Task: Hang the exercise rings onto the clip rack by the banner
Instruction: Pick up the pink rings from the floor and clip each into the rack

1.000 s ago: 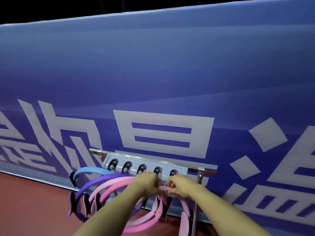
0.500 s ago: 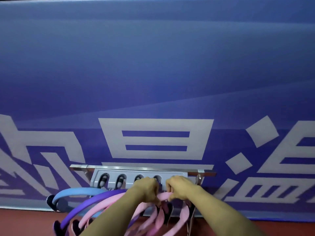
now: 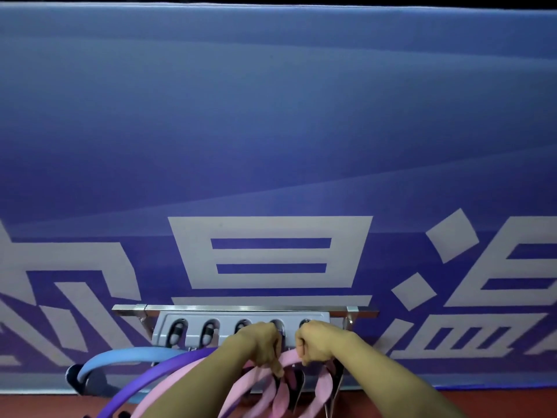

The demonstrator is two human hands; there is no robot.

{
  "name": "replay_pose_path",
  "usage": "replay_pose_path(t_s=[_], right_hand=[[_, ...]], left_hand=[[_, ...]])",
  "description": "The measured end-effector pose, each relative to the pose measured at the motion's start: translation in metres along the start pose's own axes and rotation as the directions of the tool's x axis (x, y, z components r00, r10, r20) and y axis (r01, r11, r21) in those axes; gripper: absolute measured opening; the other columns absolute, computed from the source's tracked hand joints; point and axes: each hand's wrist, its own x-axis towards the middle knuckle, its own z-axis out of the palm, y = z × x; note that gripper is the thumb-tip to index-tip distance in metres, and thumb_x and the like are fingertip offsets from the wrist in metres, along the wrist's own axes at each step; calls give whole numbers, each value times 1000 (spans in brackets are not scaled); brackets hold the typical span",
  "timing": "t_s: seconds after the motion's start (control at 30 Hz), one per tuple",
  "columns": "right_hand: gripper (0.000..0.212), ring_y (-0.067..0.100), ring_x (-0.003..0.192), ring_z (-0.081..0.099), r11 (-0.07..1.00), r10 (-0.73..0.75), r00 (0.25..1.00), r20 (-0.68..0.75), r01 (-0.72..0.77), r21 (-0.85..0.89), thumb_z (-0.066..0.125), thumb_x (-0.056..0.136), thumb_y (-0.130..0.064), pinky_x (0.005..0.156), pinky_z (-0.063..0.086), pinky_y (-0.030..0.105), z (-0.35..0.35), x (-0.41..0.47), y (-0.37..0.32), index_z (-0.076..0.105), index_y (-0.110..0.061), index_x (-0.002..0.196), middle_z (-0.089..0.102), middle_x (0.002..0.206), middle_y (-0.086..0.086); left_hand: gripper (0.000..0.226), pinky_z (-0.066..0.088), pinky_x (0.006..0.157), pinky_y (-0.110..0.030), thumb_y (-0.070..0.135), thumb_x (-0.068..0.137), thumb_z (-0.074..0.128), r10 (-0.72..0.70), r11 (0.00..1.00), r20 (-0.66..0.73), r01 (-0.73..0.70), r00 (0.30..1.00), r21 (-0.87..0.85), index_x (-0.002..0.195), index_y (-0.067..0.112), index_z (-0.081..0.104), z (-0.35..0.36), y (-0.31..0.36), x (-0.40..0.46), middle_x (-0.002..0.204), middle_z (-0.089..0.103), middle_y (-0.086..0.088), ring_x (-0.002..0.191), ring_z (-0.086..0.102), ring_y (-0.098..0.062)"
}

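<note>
A grey clip rack (image 3: 196,328) with a row of black clips hangs under a metal bar (image 3: 241,309) in front of the blue banner (image 3: 271,131). Below it hang a light blue ring (image 3: 126,359), a purple ring (image 3: 144,384) and several pink rings (image 3: 265,390). My left hand (image 3: 259,345) and my right hand (image 3: 316,342) are both closed on the top of one pink ring (image 3: 291,357), just under the two rightmost clips. The ring's lower part runs out of view.
The banner with large white characters fills the whole background. A strip of red floor (image 3: 482,402) shows at the bottom. A metal rack leg (image 3: 334,387) slants down on the right of the rings.
The view has shifted right and tilted up, so the rack sits lower in the frame. Both hands stay closed on the pink ring by the right clips, with little movement.
</note>
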Motion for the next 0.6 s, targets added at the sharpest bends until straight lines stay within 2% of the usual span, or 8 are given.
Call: replay_pose_path(t_s=[0.1,0.2,0.27,0.33,0.43,0.6], right_hand=[[16,24,97,67,998,-48,999,-17,48,38,61,84,-18,85,56,35,-5,-8,2,74,-22,93,74,105,1],[21,21,91,68,987,-52,991,-122,70,142,53,87,-26,82,56,35,-10,-17,7,73,-23,92,75,99,-1],[20,17,90,67,974,-23,976,-216,71,216,53,94,-30,79,53,31,-15,-24,9,72,-25,100,74,102,-4],[24,13,95,64,963,-8,957,-290,85,254,52,99,-36,82,51,30,-20,-31,11,67,-28,116,71,113,-4],[39,12,114,59,946,-11,938,-346,122,300,51,99,-46,93,48,29,-25,-41,15,54,-32,135,59,135,-8],[47,15,133,49,926,-39,884,-465,207,317,46,99,-55,105,44,37,-29,-56,24,46,-37,142,48,147,-11]], left_hand=[[46,51,79,-34,52,66,84,-8,1000,-4,9,1000,16,98,20,75,0,3,-4,101,74,-2,96,67,-25],[37,52,76,-34,50,74,71,-35,999,-41,35,999,-6,95,19,73,-1,8,-9,94,71,-3,89,64,-27],[30,46,68,-32,42,77,57,-60,997,-134,52,989,-60,85,15,67,-5,14,-14,87,68,-7,79,59,-29],[22,49,65,-33,37,80,53,-101,976,-266,44,959,-212,81,17,64,-8,18,-17,87,72,-10,74,62,-29],[19,57,80,-36,37,94,55,-175,889,-414,-38,893,-457,101,22,64,-13,27,-23,92,76,-1,83,71,-19],[45,46,94,-30,43,99,54,-246,789,-522,-144,817,-597,135,17,55,-15,53,-42,133,61,1,120,60,-18]])
